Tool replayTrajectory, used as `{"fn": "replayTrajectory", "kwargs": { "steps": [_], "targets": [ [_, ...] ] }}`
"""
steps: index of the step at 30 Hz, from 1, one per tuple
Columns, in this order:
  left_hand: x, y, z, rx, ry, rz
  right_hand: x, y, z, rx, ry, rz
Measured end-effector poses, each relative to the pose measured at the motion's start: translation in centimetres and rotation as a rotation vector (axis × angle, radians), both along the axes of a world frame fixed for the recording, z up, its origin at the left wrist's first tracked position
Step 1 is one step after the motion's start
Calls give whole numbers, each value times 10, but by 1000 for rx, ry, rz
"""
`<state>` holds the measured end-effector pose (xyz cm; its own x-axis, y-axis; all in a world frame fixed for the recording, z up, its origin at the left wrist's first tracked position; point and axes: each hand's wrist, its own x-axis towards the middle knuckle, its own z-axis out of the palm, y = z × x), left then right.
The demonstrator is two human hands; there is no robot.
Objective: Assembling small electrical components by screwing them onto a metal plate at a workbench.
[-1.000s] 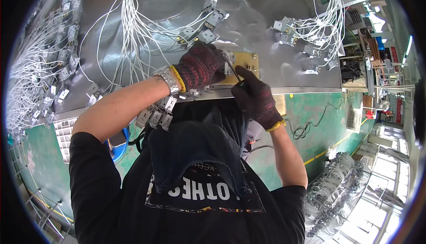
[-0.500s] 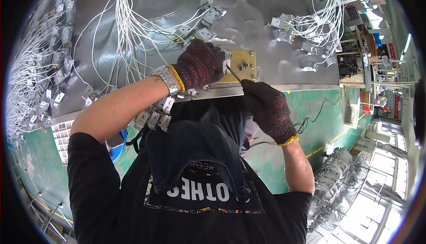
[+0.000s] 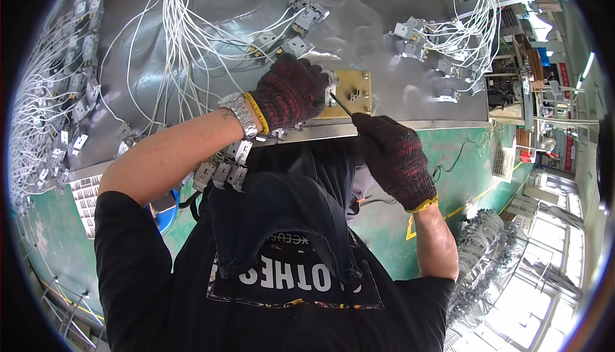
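The 2 gloved hands meet over the tabletop, where the left hand curls its fingers beside a small grey part at the left side of a brass-coloured plate, though the glove hides whether they grip it. The right hand has its fingers closed around a thin tool, its dark shaft slanting up-left toward that part; the tip seems to touch it. White wires with grey connectors lie beyond the left hand.
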<state>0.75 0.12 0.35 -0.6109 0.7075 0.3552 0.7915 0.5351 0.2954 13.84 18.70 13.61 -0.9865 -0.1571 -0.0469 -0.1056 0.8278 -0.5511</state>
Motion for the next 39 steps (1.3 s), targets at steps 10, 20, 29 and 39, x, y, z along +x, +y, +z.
{"fn": "replayTrajectory", "kwargs": {
  "steps": [10, 20, 29, 39],
  "targets": [
    [1, -3, 17, -84, -80, -12, -6, 1, -3, 8, 14, -6],
    [0, 3, 15, -141, -71, -1, -3, 9, -14, -100, -69, -55],
    [1, -3, 16, -162, -103, -36, 4, 14, -20, -383, -205, -233],
    [18, -43, 25, -129, -147, -141, -38, -6, -63, -493, 26, -223]
  ]
}}
